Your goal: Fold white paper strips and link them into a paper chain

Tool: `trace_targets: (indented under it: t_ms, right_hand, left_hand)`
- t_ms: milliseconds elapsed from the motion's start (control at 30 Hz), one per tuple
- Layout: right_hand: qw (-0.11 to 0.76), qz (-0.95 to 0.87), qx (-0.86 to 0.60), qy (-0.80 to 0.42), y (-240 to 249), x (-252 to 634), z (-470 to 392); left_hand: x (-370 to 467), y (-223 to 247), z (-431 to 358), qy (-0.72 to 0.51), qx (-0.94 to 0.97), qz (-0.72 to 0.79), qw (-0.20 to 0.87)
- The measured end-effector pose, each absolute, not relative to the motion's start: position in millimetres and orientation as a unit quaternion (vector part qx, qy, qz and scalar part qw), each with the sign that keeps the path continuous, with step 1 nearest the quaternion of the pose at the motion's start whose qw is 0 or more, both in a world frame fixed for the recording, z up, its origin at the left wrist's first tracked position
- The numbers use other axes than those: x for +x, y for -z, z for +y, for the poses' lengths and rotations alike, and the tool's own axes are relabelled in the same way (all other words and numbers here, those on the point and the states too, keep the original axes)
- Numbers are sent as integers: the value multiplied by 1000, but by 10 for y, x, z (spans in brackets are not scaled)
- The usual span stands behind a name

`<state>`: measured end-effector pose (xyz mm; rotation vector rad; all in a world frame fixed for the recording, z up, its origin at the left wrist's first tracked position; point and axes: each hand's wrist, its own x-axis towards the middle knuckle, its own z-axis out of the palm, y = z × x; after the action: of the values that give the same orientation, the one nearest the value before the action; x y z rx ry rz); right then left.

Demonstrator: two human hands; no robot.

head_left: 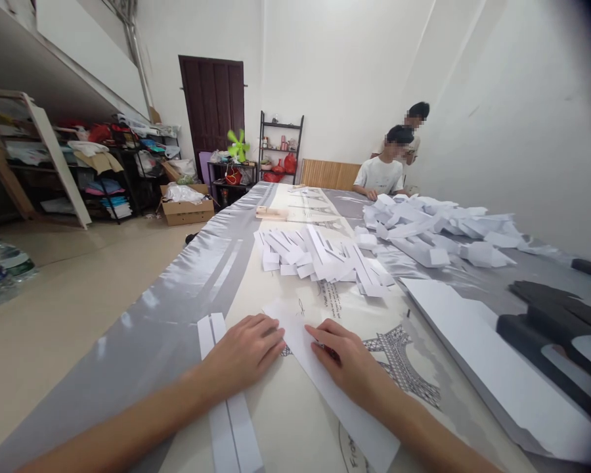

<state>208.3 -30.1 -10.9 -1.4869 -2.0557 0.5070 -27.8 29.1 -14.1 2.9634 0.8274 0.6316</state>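
Note:
A long white paper strip [347, 401] lies at a slant on the patterned tablecloth between my hands. My left hand [249, 348] rests palm down, fingers extended and close together, their tips by the strip's left edge. Under that wrist runs a folded white paper piece [236, 420] with a dark line along its length. Curled at the strip's right edge, my right hand [342, 358] has its thumb and forefinger on the paper. A dark spot shows beneath its fingers, too small to name. Ahead is a pile of folded white paper pieces [320, 256].
A larger heap of folded paper [438, 226] covers the far right of the table. Flat white sheets [502, 368] lie to my right beside a black object [546, 328]. Two people stand or sit at the far side. A cardboard box [187, 210] is on the floor.

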Motion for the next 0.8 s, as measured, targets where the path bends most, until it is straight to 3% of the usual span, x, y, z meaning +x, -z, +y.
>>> trace_targets:
  t_ms: [200,467,800]
  right_hand:
    - [245,-787,-553,-124,110,2034,-327]
    - [305,-760,-512,-259,23,2053,-324]
    - [244,-807,-434,-318,-55,2091,-353]
  left_hand:
    - [-282,51,295,-162,959,231,-34]
    - [-339,47,376,-162,964,209,-35]
    - [-440,-13,536,-170,976,138,13]
